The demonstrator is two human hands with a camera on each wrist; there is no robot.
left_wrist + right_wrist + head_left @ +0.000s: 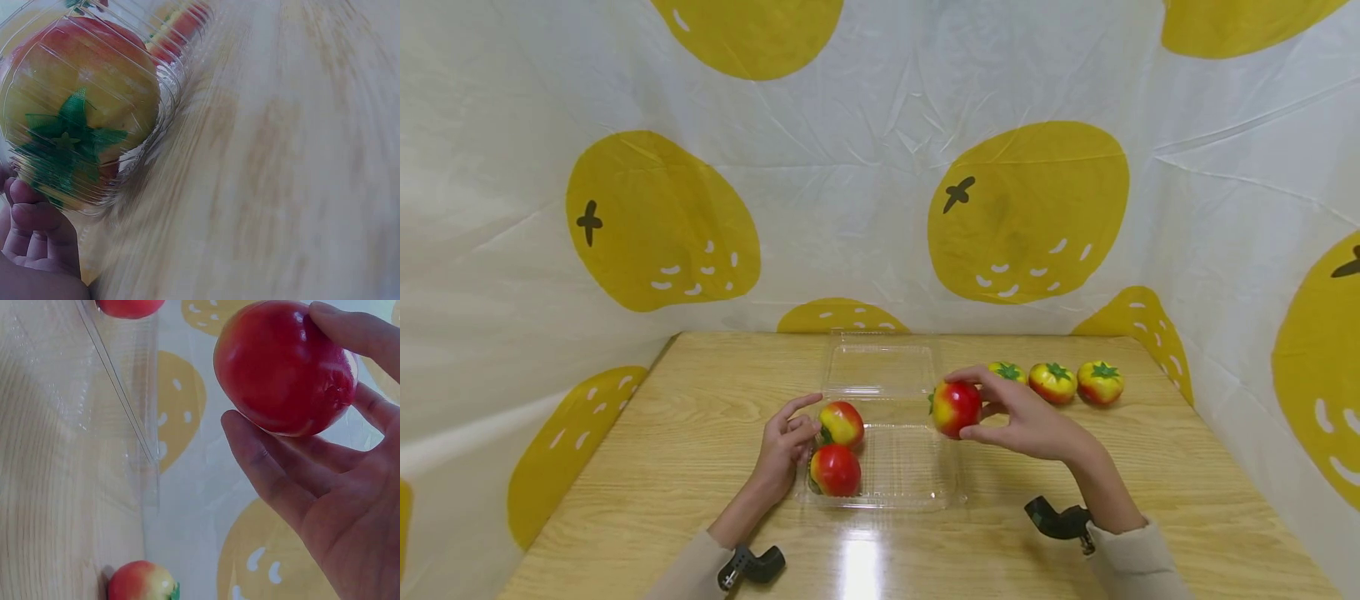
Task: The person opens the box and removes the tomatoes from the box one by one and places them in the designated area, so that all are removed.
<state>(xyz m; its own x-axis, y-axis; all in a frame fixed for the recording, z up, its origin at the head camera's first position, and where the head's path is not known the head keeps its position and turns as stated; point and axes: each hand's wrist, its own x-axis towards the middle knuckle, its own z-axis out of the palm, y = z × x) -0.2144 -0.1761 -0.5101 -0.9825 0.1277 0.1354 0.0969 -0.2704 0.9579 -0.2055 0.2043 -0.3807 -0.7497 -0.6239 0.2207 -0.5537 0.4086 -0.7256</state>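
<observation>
A clear plastic clamshell box (917, 467) lies with its lid (883, 367) folded back, away from me. Two red-and-yellow artificial tomatoes, a rear one (844, 423) and a front one (836, 471), sit along its left side. My left hand (786, 446) holds the box's left wall with bent fingers. Through that wall the left wrist view shows a tomato (94, 75) with a green leafy top. Above the box's right rear corner, my right hand (1026, 417) grips another tomato (957, 409) between thumb and fingers; its green top points left.
Several more tomatoes stand in a row at the back right, among them one in the middle (1052, 383) and one at the right end (1101, 382). Behind the wooden table (700, 400) hangs a white curtain (842, 217) printed with yellow fruit.
</observation>
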